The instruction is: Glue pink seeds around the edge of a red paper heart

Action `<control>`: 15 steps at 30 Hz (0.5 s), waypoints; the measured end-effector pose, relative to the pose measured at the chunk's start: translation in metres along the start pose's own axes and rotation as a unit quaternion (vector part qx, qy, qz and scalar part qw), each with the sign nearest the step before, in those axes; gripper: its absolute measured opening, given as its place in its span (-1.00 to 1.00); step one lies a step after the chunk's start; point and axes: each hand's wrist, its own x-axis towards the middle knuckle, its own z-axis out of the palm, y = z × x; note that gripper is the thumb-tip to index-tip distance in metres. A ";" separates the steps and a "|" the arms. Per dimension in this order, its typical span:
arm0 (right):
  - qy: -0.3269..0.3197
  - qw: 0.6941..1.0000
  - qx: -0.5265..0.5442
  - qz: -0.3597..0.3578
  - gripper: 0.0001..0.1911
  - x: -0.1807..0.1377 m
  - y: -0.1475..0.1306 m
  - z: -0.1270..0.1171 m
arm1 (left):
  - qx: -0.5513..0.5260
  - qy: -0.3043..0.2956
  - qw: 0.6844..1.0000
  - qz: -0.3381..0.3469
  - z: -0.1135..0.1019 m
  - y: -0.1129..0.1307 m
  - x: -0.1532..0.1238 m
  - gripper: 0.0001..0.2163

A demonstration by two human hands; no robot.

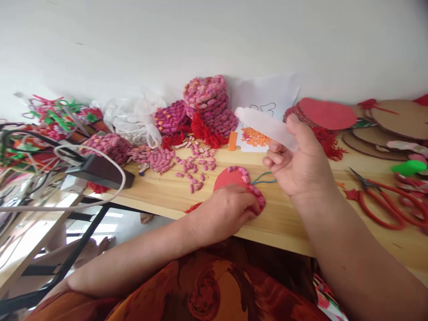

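Table [284, 223]: pale grained wood. Red disc [227, 178], mid-table: flat, smooth, wrinkled pink pods [245, 178] from twelve to four; left hand [227, 207] curled closed on its five-o'clock edge. Paper strip [261, 122], disc's one o'clock: translucent white, pinched in right hand [301, 156].

Bright, soft shadows, lower-left glare, blurred edges

White cable [67, 208], black box [100, 171], crumpled plastic bag [132, 120]

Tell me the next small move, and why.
Probably lower the white sheet toward the red disc: the right hand holds the sheet raised, while the left hand rests on the disc, whose visible rim is only partly lined with pink pieces.
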 end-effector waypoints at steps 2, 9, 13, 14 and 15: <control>0.005 1.000 -0.001 0.000 -0.71 0.000 -0.001 0.001 | -0.019 -0.015 1.000 -0.012 -0.001 0.001 0.003 -0.91; 0.027 0.999 -0.018 -0.002 -0.72 0.000 0.001 0.002 | 0.030 -0.040 0.999 -0.001 0.002 -0.002 0.008 -0.89; 0.029 0.999 -0.026 -0.010 -0.72 0.001 0.001 0.002 | 0.055 -0.035 0.998 0.007 0.002 -0.001 0.008 -0.91; 0.029 0.999 -0.028 -0.009 -0.71 0.001 0.001 0.001 | 0.056 -0.036 0.998 0.006 0.001 -0.001 0.008 -0.91; 0.030 0.999 -0.031 -0.009 -0.71 0.002 0.001 0.001 | 0.054 -0.037 0.998 0.005 0.001 -0.002 0.007 -0.91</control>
